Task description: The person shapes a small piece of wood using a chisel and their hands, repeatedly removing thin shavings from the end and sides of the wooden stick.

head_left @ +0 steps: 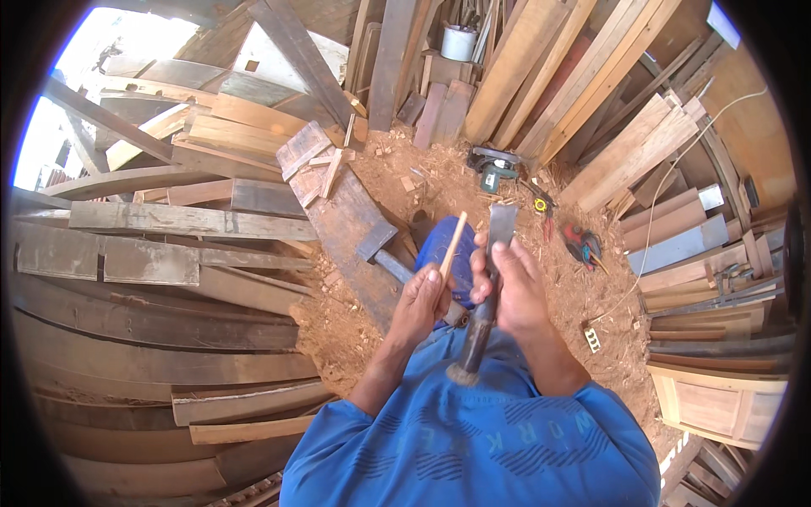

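Observation:
Between the thumb and fingers of my left hand [416, 306] is a thin, pale wooden stick [455, 243], slanting up and away from me. Beside it, my right hand [519, 294] grips a chisel [503, 223]. Its broad grey blade points away from me, and its dark handle [476, 345] with a frayed butt hangs toward my blue shirt. The stick and the blade are apart. Below my left hand, a hammer [392, 264] with a square metal head lies across a worn plank [345, 221], its handle partly hidden by that hand.
Several wood offcuts [328, 167] lie on the plank's far end. Beyond my hands are a green power tool [492, 175], a yellow tape measure [541, 204] and red-handled tools [581, 245] on shavings. A multi-socket block [592, 340] sits at right. Stacked boards [169, 325] line both sides.

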`<state>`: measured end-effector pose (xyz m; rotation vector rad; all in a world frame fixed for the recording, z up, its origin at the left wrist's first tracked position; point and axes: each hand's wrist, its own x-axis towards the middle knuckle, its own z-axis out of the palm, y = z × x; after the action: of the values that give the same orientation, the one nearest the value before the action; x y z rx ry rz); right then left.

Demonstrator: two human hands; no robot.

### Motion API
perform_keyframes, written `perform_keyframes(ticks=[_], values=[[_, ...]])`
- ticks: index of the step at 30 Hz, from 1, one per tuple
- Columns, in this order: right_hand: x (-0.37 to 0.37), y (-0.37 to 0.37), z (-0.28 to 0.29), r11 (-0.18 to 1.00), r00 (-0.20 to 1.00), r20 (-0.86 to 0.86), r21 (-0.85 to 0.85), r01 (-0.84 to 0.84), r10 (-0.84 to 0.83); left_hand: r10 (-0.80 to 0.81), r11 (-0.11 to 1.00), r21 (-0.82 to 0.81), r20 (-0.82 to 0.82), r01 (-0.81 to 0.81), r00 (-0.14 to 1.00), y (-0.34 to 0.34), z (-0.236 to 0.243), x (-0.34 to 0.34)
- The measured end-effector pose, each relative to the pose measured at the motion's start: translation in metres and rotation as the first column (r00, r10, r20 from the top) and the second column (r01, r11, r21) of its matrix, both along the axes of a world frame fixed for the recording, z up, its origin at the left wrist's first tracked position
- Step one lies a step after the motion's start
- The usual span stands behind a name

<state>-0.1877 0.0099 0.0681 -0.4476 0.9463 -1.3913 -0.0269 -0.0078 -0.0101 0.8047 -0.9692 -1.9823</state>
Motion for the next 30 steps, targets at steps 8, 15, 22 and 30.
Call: perform_keyframes(ticks=[8,15,22,30], values=[[0.046,0.020,0.002,0.933,0.880,0.361,0.065,-0.355,0.310,0.151,0.985,-0.114,0.172,-0.133,0.973,-0.039,0.026,-0.004],[0.047,0.023,0.010,0.930,0.915,0.232,0.090,-0.357,0.329,0.226,0.915,-0.395,0.342,-0.078,0.912,-0.027,0.032,0.003],[0.035,0.026,0.022,0.971,0.961,0.157,0.041,-0.236,0.227,0.147,0.941,-0.339,0.402,-0.003,0.904,0.007,0.014,0.007],[-0.002,0.005,0.004,0.997,0.978,-0.193,0.001,-0.083,0.081,-0.059,0.969,0.220,-0.243,0.114,0.968,0.042,-0.005,0.021]])
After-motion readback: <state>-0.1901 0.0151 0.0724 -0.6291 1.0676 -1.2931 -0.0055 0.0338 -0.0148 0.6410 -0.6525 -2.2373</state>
